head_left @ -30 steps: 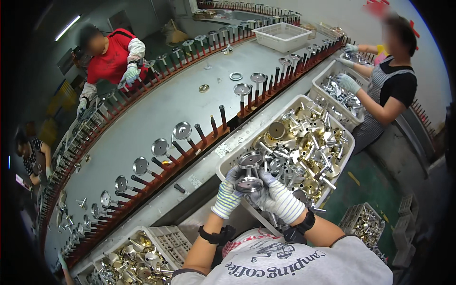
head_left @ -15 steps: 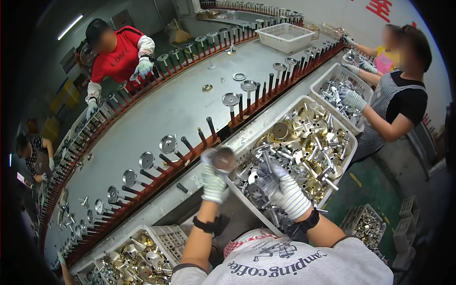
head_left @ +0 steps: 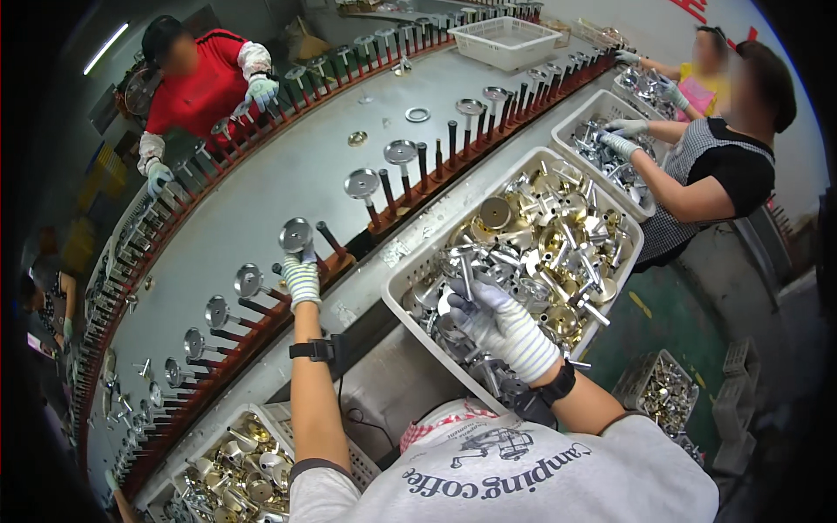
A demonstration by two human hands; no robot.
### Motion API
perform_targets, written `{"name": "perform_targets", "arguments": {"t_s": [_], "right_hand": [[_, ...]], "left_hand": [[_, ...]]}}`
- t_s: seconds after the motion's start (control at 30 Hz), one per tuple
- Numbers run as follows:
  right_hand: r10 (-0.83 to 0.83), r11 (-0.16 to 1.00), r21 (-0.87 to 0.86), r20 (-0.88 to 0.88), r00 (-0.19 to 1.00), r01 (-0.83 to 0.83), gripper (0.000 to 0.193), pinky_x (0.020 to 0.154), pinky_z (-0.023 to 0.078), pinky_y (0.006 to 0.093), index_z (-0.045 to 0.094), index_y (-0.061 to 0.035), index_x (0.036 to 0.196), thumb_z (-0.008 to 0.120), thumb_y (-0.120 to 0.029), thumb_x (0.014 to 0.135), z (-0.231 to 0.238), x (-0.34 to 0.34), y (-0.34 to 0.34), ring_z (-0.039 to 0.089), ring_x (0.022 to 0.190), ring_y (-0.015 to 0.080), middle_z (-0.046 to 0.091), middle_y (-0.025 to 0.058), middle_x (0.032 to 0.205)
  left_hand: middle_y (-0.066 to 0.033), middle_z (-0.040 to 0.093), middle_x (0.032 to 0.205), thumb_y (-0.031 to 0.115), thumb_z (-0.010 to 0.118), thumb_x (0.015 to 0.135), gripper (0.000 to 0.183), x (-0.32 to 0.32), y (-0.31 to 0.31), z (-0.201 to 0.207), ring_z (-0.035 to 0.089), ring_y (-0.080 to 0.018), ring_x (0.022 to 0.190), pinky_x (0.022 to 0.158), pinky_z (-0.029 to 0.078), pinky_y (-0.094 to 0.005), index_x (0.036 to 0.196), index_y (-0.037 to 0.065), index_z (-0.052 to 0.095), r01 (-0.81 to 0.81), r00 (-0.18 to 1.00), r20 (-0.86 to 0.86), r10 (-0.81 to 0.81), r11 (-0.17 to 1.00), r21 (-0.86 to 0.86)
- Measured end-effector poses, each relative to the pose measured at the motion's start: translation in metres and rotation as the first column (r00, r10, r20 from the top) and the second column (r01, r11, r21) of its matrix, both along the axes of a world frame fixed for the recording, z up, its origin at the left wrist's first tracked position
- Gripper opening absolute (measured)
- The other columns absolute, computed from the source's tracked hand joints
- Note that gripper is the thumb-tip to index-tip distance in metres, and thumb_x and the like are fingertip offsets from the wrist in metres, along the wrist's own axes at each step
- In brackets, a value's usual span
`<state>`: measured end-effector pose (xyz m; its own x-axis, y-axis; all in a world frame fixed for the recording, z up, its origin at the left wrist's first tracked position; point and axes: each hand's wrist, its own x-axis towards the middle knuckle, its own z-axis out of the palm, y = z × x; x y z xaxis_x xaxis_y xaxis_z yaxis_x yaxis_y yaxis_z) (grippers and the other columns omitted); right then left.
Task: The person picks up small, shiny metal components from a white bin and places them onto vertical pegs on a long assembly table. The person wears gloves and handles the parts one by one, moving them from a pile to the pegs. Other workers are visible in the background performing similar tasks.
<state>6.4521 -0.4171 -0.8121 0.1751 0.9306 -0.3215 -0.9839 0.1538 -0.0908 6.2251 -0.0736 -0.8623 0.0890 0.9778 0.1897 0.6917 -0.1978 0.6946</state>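
My left hand (head_left: 302,277), in a striped glove, is closed round the stem below a round metal disc (head_left: 296,234). It is at the near row of dark posts, and its fingertips are partly hidden behind the disc and stem. My right hand (head_left: 510,329), gloved too, is over the near part of a white crate (head_left: 403,302) heaped with silver and gold disc-and-stem parts. Its fingers are curled round a silver metal part with a tubular stem (head_left: 467,277) that points up. Whatever else lies in that palm is hidden.
Red-based posts (head_left: 403,181), several capped with metal discs, curve along the grey table (head_left: 261,166). A flat ring (head_left: 418,114) lies on it. A white basket (head_left: 506,45) stands at the far end. Co-workers handle parts at left and right. Another parts crate (head_left: 283,427) is lower left.
My left hand has moved left from the crate's edge to the near row of posts, carrying the metal disc. My right hand stays over the crate with its part. The view has shifted slightly.
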Motion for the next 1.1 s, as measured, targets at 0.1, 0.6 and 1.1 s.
{"name": "perform_targets", "arguments": {"t_s": [0.1, 0.6, 1.1], "right_hand": [[-0.022, 1.000, 0.017, 0.097, 0.995, 0.020, 0.035, 0.088, 0.053, 0.0370, 0.052, -0.0054, 0.122, 0.062, -0.014, 0.090, -0.003, 0.017, 0.006, 0.062, 0.101, 0.0210, 0.062, 0.0090, 0.111], [-0.074, 0.962, 0.047, 0.993, -0.092, -0.269, 0.043, 0.088, 0.047, 0.0354, 0.051, 0.0036, 0.120, 0.061, -0.022, 0.086, -0.079, 0.050, 0.058, 0.057, 0.099, 0.0258, 0.059, 0.0148, 0.107], [-0.054, 0.767, -0.618, 0.208, -0.977, -0.174, 0.066, 0.093, 0.048, 0.0390, 0.051, 0.0014, 0.122, 0.073, -0.035, 0.072, 0.020, 0.058, 0.120, 0.058, 0.106, 0.0371, 0.055, 0.0259, 0.117]], "left_hand": [[-0.0127, 0.066, 0.090, 0.022, 0.063, 0.088, 0.037, 0.026, -0.039, 0.010, 0.060, -0.0209, 0.073, 0.067, 0.049, -0.0343, 0.117, 0.002, 0.055, -0.004, 0.996, 0.085, -0.001, 0.998, 0.062], [-0.0074, 0.064, 0.107, 0.033, 0.064, 0.090, 0.038, 0.135, -0.206, -0.068, 0.061, -0.0175, 0.099, 0.087, 0.050, -0.0299, 0.116, 0.006, 0.061, 0.661, 0.502, 0.861, -0.080, 0.677, -0.323], [0.0005, 0.061, 0.098, 0.035, 0.066, 0.089, 0.042, 0.152, -0.204, 0.028, 0.056, -0.0114, 0.085, 0.076, 0.048, -0.0289, 0.122, 0.011, 0.056, 0.565, 0.377, 0.915, 0.142, 0.747, -0.349]]}}
